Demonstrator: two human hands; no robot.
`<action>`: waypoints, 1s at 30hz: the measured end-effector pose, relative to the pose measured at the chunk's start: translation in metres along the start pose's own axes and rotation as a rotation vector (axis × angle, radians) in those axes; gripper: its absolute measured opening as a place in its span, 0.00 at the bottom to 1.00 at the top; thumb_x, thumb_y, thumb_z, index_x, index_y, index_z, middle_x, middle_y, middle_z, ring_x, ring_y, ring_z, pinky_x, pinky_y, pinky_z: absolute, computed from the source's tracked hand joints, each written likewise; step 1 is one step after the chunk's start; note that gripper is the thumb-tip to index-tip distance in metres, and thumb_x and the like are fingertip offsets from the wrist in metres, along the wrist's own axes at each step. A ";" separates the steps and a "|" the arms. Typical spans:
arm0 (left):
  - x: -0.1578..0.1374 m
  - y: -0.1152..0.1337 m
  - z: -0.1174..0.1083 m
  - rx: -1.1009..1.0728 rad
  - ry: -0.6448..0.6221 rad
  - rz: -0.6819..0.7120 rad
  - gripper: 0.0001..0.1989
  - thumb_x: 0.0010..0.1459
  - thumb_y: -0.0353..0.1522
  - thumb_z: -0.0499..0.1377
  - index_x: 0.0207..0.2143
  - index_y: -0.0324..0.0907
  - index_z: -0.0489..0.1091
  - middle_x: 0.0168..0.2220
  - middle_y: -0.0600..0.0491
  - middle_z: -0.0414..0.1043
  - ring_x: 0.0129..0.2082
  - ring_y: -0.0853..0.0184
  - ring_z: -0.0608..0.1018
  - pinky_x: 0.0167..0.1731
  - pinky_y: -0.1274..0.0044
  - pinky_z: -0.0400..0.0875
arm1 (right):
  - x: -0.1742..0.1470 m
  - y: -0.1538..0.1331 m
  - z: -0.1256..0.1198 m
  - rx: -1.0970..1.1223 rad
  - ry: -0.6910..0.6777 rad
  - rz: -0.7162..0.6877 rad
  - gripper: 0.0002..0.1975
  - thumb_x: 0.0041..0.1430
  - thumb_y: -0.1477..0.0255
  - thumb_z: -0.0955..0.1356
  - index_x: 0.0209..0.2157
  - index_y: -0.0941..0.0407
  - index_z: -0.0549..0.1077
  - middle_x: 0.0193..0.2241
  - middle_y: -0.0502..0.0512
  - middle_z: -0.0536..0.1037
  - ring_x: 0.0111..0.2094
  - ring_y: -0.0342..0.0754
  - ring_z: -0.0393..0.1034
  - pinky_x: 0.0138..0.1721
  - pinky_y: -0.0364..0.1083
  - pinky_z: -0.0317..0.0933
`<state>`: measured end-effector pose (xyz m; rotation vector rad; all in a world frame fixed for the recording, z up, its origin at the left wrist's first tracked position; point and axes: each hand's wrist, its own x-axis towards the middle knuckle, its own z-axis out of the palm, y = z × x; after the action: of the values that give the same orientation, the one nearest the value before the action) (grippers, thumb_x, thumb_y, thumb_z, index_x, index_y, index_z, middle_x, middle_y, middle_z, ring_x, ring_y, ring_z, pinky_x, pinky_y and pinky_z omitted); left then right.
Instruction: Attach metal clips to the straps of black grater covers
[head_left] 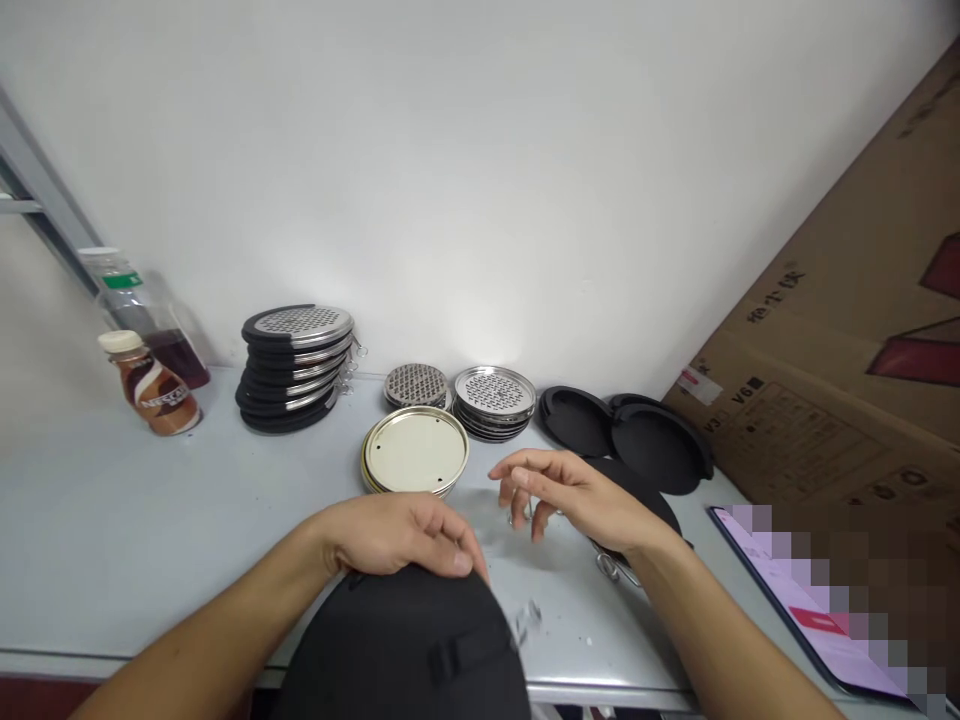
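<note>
My left hand (409, 535) grips the upper rim of a black round cover (405, 640) at the table's front edge. A blurred shiny metal piece (527, 622) sticks out at the cover's right side. My right hand (559, 490) hovers over the table, fingers loosely bent and apart. Bits of bent wire (517, 518) show around its fingertips; whether they touch is unclear. Under my right wrist lies another black round piece (637, 495) with a coiled wire (611, 567) beside it. Just beyond my left hand are stacked cream-coloured metal discs (416, 450) with small holes.
Perforated metal discs stand in two stacks, a smaller one (417, 385) and a larger one (495, 392). Black round covers (656, 445) lie at right, before a cardboard box (840, 380) and a phone (817, 610). Black-rimmed grater discs (296, 370) and bottles (154, 385) stand at left.
</note>
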<state>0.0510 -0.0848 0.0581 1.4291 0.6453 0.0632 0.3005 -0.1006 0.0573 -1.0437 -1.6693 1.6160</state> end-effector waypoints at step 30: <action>-0.004 0.011 0.002 0.201 0.724 0.371 0.12 0.62 0.40 0.58 0.35 0.40 0.73 0.31 0.55 0.72 0.32 0.68 0.74 0.33 0.79 0.67 | -0.009 0.002 0.035 -0.744 0.630 -0.539 0.09 0.63 0.75 0.67 0.42 0.55 0.78 0.33 0.54 0.80 0.32 0.46 0.75 0.33 0.44 0.68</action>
<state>0.0524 -0.0863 0.0694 1.7086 0.9804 0.8583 0.2766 -0.1271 0.0527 -1.1285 -1.8739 0.2508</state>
